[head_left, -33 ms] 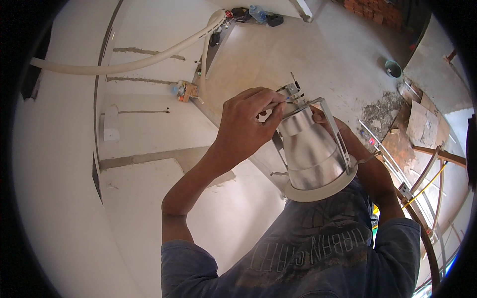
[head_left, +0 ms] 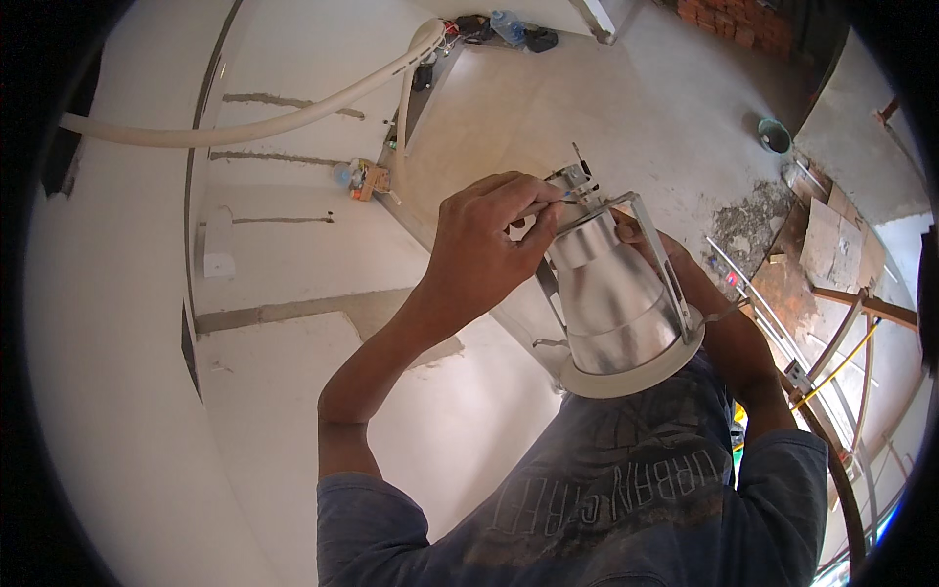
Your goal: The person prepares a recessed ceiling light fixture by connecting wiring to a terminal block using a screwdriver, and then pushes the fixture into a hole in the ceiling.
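The left hand (head_left: 492, 233), elbow bent, pinches a thin tool (head_left: 533, 208) at the bracketed end of the metal lamp housing (head_left: 614, 298). The right hand (head_left: 671, 250) grips that end; the housing tilts before the torso.

Two hands (head_left: 494, 230), one downlight (head_left: 611, 303) and one bucket (head_left: 774, 136) show.

Left arm (head_left: 396, 357) bent at elbow, elbow out to side, forearm slanting up and rightward. Left hand (head_left: 494, 230) back up, thumb and forefinger pinched, other fingers curled. Right arm (head_left: 729, 318) bent, forearm angled up and leftward; right hand (head_left: 677, 255) partly hidden, fingertips curled inward near left hand.
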{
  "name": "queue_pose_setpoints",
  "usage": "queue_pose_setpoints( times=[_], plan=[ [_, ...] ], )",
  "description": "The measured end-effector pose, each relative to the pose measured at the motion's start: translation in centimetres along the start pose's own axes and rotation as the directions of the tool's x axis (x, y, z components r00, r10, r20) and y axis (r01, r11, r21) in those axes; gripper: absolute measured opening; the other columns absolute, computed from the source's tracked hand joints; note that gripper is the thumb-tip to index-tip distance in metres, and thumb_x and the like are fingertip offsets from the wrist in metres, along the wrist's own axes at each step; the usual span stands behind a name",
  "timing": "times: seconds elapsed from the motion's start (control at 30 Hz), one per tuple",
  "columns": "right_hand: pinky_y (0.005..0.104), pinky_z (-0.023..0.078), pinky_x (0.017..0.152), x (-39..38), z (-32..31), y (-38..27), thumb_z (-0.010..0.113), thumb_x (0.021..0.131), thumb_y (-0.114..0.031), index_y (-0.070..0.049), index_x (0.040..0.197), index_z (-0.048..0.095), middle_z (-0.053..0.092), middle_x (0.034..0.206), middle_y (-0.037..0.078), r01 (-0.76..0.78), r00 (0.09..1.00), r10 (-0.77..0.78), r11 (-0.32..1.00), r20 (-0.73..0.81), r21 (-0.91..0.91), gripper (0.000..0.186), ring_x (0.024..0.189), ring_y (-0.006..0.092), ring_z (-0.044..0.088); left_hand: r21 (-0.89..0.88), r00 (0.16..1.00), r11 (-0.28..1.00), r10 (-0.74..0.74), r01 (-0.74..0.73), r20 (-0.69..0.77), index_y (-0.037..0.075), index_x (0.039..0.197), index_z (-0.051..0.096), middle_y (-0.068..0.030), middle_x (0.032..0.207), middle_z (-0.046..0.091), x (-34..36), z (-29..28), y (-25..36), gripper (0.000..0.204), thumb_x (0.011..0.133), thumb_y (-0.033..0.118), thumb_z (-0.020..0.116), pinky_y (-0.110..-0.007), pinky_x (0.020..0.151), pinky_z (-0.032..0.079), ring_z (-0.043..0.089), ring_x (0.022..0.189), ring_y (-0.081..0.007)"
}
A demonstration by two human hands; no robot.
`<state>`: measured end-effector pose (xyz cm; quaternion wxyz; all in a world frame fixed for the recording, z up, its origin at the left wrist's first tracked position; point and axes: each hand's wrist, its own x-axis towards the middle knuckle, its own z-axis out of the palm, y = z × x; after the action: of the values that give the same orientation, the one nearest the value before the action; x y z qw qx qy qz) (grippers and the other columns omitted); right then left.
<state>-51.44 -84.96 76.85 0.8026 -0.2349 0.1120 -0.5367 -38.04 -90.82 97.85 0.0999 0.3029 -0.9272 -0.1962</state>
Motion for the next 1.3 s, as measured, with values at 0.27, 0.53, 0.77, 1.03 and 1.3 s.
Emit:
queue_pose_setpoints(
  times=[0.27, 0.53, 0.77, 1.03, 1.3],
  plan=[
    [0.0297, 0.054, 0.087, 0.1, -0.1, 0.0, 0.075, 0.077, -0.027, 0.001, 0.136, 0.046, 0.062, 0.119, 0.014, -0.003, 1.000, 0.002, 0.998, -0.015, -0.070, 0.071, 0.101, 0.0192, 0.064, -0.020, 0.999, 0.999, 0.033, -0.033, -0.002, 0.003, 0.097, 0.069, -0.0075, 0.084, 0.069, 0.0, 0.2, -0.3, 0.012, 0.085, 0.004, 0.067, -0.023, 0.060, 0.049, 0.063, 0.070, -0.0078],
    [0.0291, 0.053, 0.087, -0.2, -0.3, 0.2, 0.074, 0.078, -0.026, 0.001, 0.136, 0.046, 0.062, 0.119, 0.013, 0.001, 1.000, -0.001, 0.997, -0.009, -0.081, 0.070, 0.101, 0.0183, 0.063, -0.022, 1.000, 1.000, 0.021, -0.021, -0.001, 0.002, 0.097, 0.069, -0.0070, 0.082, 0.068, 0.2, 0.5, -0.3, 0.012, 0.085, 0.004, 0.068, -0.023, 0.057, 0.047, 0.060, 0.065, -0.0074],
    [0.0286, 0.052, 0.087, -0.2, -0.7, 0.1, 0.074, 0.079, -0.026, 0.001, 0.136, 0.046, 0.061, 0.118, 0.012, 0.007, 1.000, -0.007, 0.998, 0.006, -0.062, 0.069, 0.100, 0.0176, 0.062, -0.009, 1.000, 1.000, 0.028, -0.028, 0.008, 0.003, 0.099, 0.069, -0.0064, 0.079, 0.067, 0.6, 0.3, -0.3, 0.015, 0.084, 0.004, 0.068, -0.024, 0.056, 0.045, 0.058, 0.063, -0.0080],
    [0.0280, 0.051, 0.087, -0.2, -1.2, 0.0, 0.073, 0.079, -0.026, 0.001, 0.136, 0.046, 0.061, 0.118, 0.011, 0.017, 1.000, -0.016, 0.998, 0.012, -0.065, 0.068, 0.100, 0.0167, 0.061, -0.011, 1.000, 1.000, -0.011, 0.012, 0.023, 0.004, 0.093, 0.067, -0.0083, 0.081, 0.068, 0.7, 0.3, -0.1, 0.010, 0.083, 0.006, 0.067, -0.031, 0.060, 0.049, 0.062, 0.065, -0.0192],
    [0.0275, 0.051, 0.087, -0.3, -1.5, -0.1, 0.073, 0.080, -0.026, 0.001, 0.136, 0.046, 0.061, 0.118, 0.010, 0.023, 1.000, -0.023, 0.997, -0.003, -0.078, 0.068, 0.100, 0.0158, 0.060, 0.023, 0.999, 1.000, -0.002, 0.001, 0.038, 0.003, 0.092, 0.067, -0.0085, 0.080, 0.067, 0.6, -0.2, 0.3, 0.010, 0.083, 0.005, 0.066, -0.031, 0.061, 0.049, 0.062, 0.066, -0.0202]
  ],
)
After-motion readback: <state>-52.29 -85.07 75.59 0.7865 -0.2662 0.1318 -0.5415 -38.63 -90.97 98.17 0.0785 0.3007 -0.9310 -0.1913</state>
